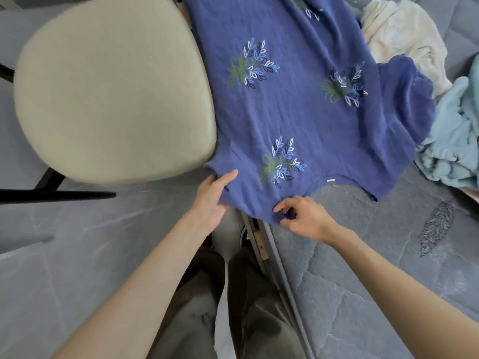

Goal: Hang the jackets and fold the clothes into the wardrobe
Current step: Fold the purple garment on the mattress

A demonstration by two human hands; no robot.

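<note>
Fingers (283, 206) of the right hand (304, 216) curl around and pinch the near hem of the blue top (298, 107). The left hand (212, 198) grips the same hem at its left corner, with the thumb laid on top of the cloth and the other fingers largely hidden beneath it. The top lies spread out on the bed (363, 281), which has a grey-blue quilted cover. Its upper side shows sprigs of white, blue and green leaves, and the hem is the part nearest the person. The left edge of the top runs along the right rim of the cream chair seat (114, 89) and meets it. On the right side one sleeve is bunched back on itself. A crumpled cream garment (404, 40) lies beyond the sleeve, at the upper right. A pale blue garment (456, 141) lies heaped just beside the sleeve, on its right. A dark feather motif (438, 224) marks the bed cover to the right of the right hand. Dark chair legs (57, 195) stand on the grey marbled floor (64, 281). The person's trousers (246, 294) show between the two forearms.
</note>
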